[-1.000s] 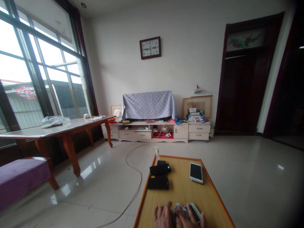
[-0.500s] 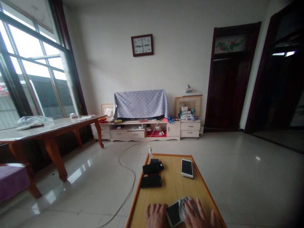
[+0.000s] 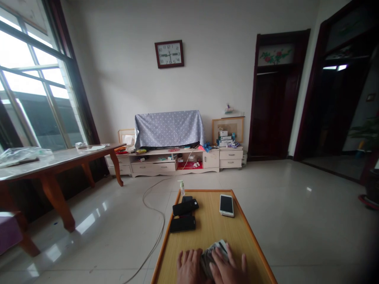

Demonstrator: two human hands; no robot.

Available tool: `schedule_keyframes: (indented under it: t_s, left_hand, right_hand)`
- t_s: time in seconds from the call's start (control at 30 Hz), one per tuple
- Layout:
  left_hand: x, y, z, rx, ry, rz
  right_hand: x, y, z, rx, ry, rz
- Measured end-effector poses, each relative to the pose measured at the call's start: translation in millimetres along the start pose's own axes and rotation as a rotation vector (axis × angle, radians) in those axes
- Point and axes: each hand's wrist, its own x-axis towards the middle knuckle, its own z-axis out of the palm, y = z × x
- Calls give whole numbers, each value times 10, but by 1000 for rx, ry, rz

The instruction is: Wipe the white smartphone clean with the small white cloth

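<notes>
A phone with a pale edge (image 3: pixel 223 245) lies on the wooden tabletop close to me, mostly covered by a crumpled grey cloth (image 3: pixel 208 252). My right hand (image 3: pixel 226 268) presses the cloth onto its screen, fingers spread over the fabric. At the phone's left side my left hand (image 3: pixel 189 266) holds it by the edge, fingers bent and close together; its thumb is mostly hidden. Farther up the table, several dark phones lie at the left, among them a black phone (image 3: pixel 182 225) and another black phone (image 3: pixel 185 207) resting over others. A white phone (image 3: pixel 226 205) lies at the right, apparently on top of another.
A clear pump bottle (image 3: pixel 182 188) stands at the table's far left corner. The small table has a raised orange-brown rim (image 3: pixel 255 240). A cable (image 3: pixel 162 225) runs along the tiled floor to its left. A larger table (image 3: pixel 74 156) stands by the window; a low cabinet (image 3: pixel 154 167) lines the wall.
My right hand and the cloth have moved left across the phone, covering most of the screen that showed before. My left hand stays at the phone's edge. The whole view has shifted slightly.
</notes>
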Motion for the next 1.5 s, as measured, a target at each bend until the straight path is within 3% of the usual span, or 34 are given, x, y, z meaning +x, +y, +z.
schedule_keyframes:
  t_s: [0.07, 0.27, 0.37, 0.5, 0.6, 0.7, 0.83, 0.93, 1.0, 1.1, 1.13, 1.2, 1.37, 1.43, 1.5]
  left_hand:
    - [-40, 53, -62, -21, 9, 32]
    - [-80, 143, -190, -58, 23, 72]
    - [-80, 156, -192, -68, 29, 65]
    - [-65, 117, -161, -66, 20, 43]
    - [-33, 54, -138, -56, -26, 43]
    - [-8, 30, -124, -54, -55, 35]
    - [-8, 73, -108, -57, -1, 45]
    - [-18, 45, -55, -56, 49, 59]
    - [-14, -44, 18, -53, 73, 58]
    - [6, -228, 165, -78, 54, 96]
    - [12, -276, 210, -77, 64, 91]
    - [17, -316, 275, -73, 100, 95]
    - [-5, -164, 275, -36, 220, 96]
    - [-8, -139, 262, -31, 226, 85]
    - [-6, -185, 271, -37, 212, 89]
  right_hand:
    - [41, 112, -164, 83, -34, 40]
    - [-3, 250, -401, 161, 103, 79]
    - [-26, 166, -339, 134, 70, -65]
    - [-41, 65, -102, 13, -1, -233]
    - [-45, 82, 59, -18, -26, -373]
    - [-17, 149, 64, 1, -58, -472]
    - [104, 228, -74, -46, -92, -256]
    - [154, 230, 18, -93, -32, -118]
    - [113, 192, 234, -94, 41, -204]
    - [-11, 120, 592, -65, 156, -479]
    - [-41, 109, 657, -69, 182, -497]
    - [-46, 123, 644, -81, 178, -482]
    - [204, 258, 215, -146, 63, -265]
    - [249, 242, 223, -165, 76, -189]
    - [195, 167, 396, -137, 95, -231]
